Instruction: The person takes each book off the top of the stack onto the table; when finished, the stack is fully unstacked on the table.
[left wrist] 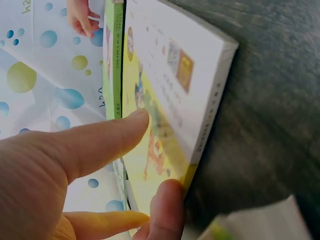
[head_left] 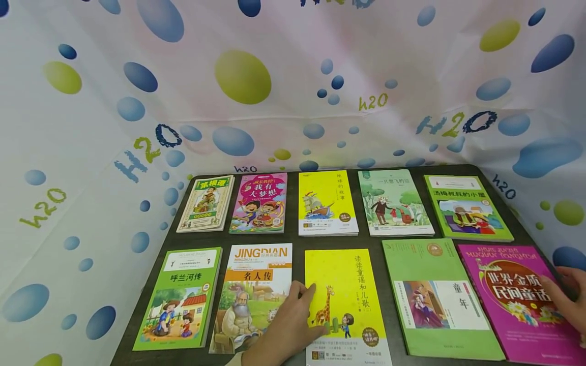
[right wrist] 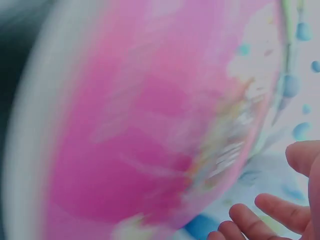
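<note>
My left hand [head_left: 290,325] is at the left edge of a yellow book [head_left: 341,290] with a giraffe on its cover, in the middle of the front row. Its thumb [left wrist: 115,137] extends over the cover, while its other fingers sit beside the spine. At the far right of that row lies a magenta book [head_left: 526,300]. My right hand [head_left: 569,300] is at that book's right side, thumb over the cover. The right wrist view shows this book blurred, with the right fingers [right wrist: 250,220] spread apart from it.
A green book [head_left: 426,300] and a book with a bearded man [head_left: 252,300] flank the yellow one. Another green book [head_left: 178,300] lies front left. Several books, including a second yellow one [head_left: 327,203], form a back row on the dark table [head_left: 293,241]. Spotted cloth [head_left: 274,127] surrounds it.
</note>
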Available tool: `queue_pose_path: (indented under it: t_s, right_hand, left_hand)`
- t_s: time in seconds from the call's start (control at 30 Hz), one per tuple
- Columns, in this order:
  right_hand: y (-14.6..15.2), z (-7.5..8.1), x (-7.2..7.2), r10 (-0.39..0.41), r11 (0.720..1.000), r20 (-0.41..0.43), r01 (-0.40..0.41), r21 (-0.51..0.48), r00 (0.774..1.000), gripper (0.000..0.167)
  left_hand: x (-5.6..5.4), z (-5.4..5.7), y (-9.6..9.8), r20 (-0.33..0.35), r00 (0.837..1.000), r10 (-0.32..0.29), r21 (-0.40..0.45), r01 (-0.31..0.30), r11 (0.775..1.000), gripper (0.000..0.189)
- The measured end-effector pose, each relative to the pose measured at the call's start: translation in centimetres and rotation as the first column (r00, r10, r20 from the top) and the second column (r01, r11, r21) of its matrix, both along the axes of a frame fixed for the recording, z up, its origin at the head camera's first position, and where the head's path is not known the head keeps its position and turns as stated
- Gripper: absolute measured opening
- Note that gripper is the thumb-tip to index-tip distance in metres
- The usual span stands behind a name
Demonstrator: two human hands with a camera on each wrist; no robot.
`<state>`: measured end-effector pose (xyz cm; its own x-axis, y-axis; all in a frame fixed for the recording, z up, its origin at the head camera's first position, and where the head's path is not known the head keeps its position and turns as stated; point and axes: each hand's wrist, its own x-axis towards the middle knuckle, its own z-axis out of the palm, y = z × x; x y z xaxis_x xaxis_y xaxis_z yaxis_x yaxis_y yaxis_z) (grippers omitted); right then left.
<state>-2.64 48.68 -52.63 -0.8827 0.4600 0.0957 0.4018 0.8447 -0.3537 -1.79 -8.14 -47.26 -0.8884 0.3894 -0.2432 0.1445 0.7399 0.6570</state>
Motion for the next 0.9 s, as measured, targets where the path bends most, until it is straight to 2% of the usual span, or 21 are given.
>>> queue_pose_path:
  t_s: [0.1, 0.23, 0.33, 0.47, 0.53, 0.6, 0.67, 0.73, 0.8, 0.9]
  right_hand:
    - [-2.6, 2.4, -0.8, 0.072, 0.997, -0.052, -0.071, 0.02, 0.996, 0.078]
    - [-4.7, 5.3, -1.9, 0.169, 0.984, 0.004, -0.169, 0.056, 0.986, 0.08]
    - [-5.4, 6.4, -2.8, 0.245, 0.969, 0.038, -0.247, 0.034, 0.969, 0.078]
    - [-6.5, 7.4, -4.0, 0.35, 0.937, 0.025, -0.35, -0.02, 0.936, 0.071]
    - [-7.6, 8.0, -4.7, 0.393, 0.919, 0.01, -0.393, -0.028, 0.919, 0.069]
    - [-9.1, 8.8, -5.2, 0.431, 0.902, -0.025, -0.432, -0.02, 0.902, 0.068]
    - [-10.7, 9.5, -5.5, 0.457, 0.889, -0.083, -0.458, 0.012, 0.885, 0.068]
    - [-12.3, 10.1, -5.6, 0.471, 0.882, -0.151, -0.468, 0.055, 0.869, 0.068]
    - [-13.7, 10.7, -5.7, 0.48, 0.877, -0.226, -0.468, 0.108, 0.847, 0.067]
    - [-15.4, 11.8, -5.7, 0.485, 0.874, -0.299, -0.463, 0.146, 0.822, 0.07]
  left_hand:
    - [-0.1, 0.3, -0.5, 0.024, 1.0, -0.007, 0.044, 0.006, 0.999, 0.086]
    - [-0.4, 0.7, -1.1, 0.009, 1.0, -0.023, 0.049, 0.022, 0.999, 0.073]
    - [-0.8, 1.2, -1.8, 0.001, 0.999, -0.032, 0.032, 0.032, 0.999, 0.062]
    - [-2.1, 2.9, -3.3, 0.001, 1.0, -0.023, 0.02, 0.023, 1.0, 0.051]
    - [-2.9, 3.8, -4.4, -0.052, 0.999, 0.003, -0.009, -0.004, 1.0, 0.047]
    - [-3.7, 4.7, -5.5, -0.169, 0.984, 0.049, -0.059, -0.059, 0.996, 0.044]
    - [-4.4, 5.6, -6.7, -0.317, 0.943, 0.097, -0.11, -0.138, 0.984, 0.043]
    - [-5.0, 6.3, -7.8, -0.464, 0.874, 0.141, -0.131, -0.226, 0.965, 0.044]
    - [-5.6, 6.8, -8.8, -0.57, 0.803, 0.174, -0.118, -0.29, 0.95, 0.049]
    - [-6.2, 7.3, -9.9, -0.664, 0.716, 0.215, -0.072, -0.348, 0.935, 0.064]
